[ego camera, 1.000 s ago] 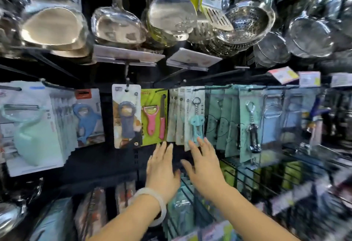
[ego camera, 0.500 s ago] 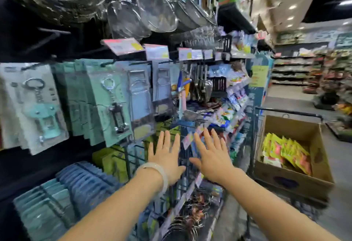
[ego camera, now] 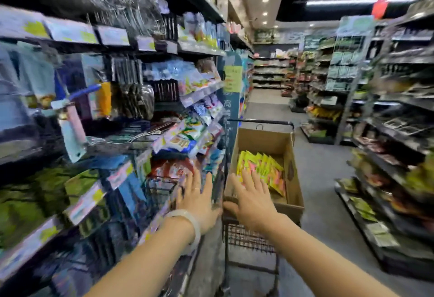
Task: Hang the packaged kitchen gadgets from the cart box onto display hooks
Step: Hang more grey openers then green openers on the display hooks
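since the earlier frames the view is swung away from the hanging bottle openers toward the aisle, and both hands are carried from the display to the cart at lower centre of the frame. the left hand (ego camera: pixel 199 199) is held flat with fingers straight and spread, nothing grasped, in front of the blurred shelf edge; a pale bangle (ego camera: pixel 187 224) is worn on its wrist. the right hand (ego camera: pixel 252 199) is likewise released, fingers extended over the near rim of the cardboard box (ego camera: pixel 294 179), with no package gripped; whether the rim is touched cannot be told. the box is seated in a dark wire cart (ego camera: pixel 246 238) at centre frame. inside it, the packaged kitchen gadgets (ego camera: pixel 265 165), in yellow and pink packs, are stacked upright against the left wall, just beyond the right fingertips. blurred shelves (ego camera: pixel 117 108) of hanging goods are seen across the left of the frame.
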`<act>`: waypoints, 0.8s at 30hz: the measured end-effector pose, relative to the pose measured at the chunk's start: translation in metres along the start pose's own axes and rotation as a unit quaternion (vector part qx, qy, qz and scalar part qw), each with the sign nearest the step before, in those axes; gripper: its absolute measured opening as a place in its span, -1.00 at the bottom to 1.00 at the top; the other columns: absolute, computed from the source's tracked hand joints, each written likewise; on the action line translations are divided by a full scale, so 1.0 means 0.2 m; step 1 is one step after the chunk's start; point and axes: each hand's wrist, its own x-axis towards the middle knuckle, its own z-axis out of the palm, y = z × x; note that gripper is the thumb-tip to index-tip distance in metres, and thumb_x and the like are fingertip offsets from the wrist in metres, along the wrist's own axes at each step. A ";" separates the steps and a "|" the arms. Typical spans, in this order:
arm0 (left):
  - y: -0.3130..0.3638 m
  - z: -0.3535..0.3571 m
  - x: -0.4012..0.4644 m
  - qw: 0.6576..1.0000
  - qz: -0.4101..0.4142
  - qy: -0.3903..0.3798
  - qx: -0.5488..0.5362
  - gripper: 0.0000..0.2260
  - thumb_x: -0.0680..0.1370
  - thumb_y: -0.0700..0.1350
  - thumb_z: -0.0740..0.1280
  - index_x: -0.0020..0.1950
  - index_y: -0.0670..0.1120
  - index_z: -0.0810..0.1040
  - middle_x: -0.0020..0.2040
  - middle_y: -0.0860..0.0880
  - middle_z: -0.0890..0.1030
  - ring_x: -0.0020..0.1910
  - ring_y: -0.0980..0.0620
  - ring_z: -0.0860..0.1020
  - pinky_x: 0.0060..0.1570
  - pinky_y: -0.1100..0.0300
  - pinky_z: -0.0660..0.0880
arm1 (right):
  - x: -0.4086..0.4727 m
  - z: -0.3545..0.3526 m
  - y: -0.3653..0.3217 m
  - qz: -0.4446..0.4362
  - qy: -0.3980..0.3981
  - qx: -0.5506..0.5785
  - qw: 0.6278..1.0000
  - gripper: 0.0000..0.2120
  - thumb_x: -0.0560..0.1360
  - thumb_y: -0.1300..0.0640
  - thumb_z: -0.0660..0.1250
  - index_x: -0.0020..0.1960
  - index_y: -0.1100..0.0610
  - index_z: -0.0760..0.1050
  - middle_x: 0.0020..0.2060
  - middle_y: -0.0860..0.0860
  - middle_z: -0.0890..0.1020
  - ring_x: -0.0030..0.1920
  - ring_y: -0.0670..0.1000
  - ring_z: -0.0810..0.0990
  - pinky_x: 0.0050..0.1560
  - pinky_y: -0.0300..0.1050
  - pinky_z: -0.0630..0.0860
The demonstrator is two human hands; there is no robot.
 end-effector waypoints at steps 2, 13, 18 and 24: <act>0.08 0.05 0.12 1.000 0.011 -0.013 0.009 -0.23 0.56 0.19 0.15 0.51 -0.01 -0.32 0.51 -0.11 -0.35 0.48 -0.10 -0.36 0.46 -0.08 -0.21 | 0.08 0.05 0.13 0.021 -0.010 0.009 1.000 -0.31 0.55 -0.24 0.03 0.53 -0.01 -0.19 0.53 0.11 -0.21 0.51 0.17 -0.27 0.48 0.15 -0.16; 0.24 0.25 0.91 0.996 0.071 -0.057 0.017 -0.23 0.56 0.15 0.17 0.51 -0.03 -0.31 0.52 -0.11 -0.34 0.49 -0.09 -0.34 0.46 -0.09 -0.17 | 0.61 0.31 0.61 0.117 -0.032 0.014 0.993 -0.31 0.56 -0.25 0.01 0.54 0.00 -0.18 0.53 0.11 -0.20 0.51 0.16 -0.26 0.49 0.12 -0.15; 0.24 0.22 1.40 0.994 0.098 -0.057 0.003 -0.24 0.56 0.16 0.17 0.51 -0.01 -0.28 0.52 -0.10 -0.32 0.50 -0.08 -0.32 0.47 -0.08 -0.16 | 1.04 0.26 0.78 0.158 -0.015 0.009 0.987 -0.30 0.55 -0.26 0.01 0.54 0.02 -0.16 0.53 0.12 -0.18 0.52 0.16 -0.22 0.49 0.11 -0.12; 0.23 0.27 1.88 0.990 0.112 -0.085 -0.027 -0.23 0.56 0.14 0.20 0.52 -0.03 -0.27 0.52 -0.12 -0.33 0.50 -0.08 -0.32 0.47 -0.08 -0.11 | 1.35 0.35 0.94 0.193 -0.020 0.007 0.981 -0.32 0.55 -0.25 0.01 0.54 0.03 -0.13 0.53 0.14 -0.13 0.53 0.16 -0.17 0.50 0.06 -0.08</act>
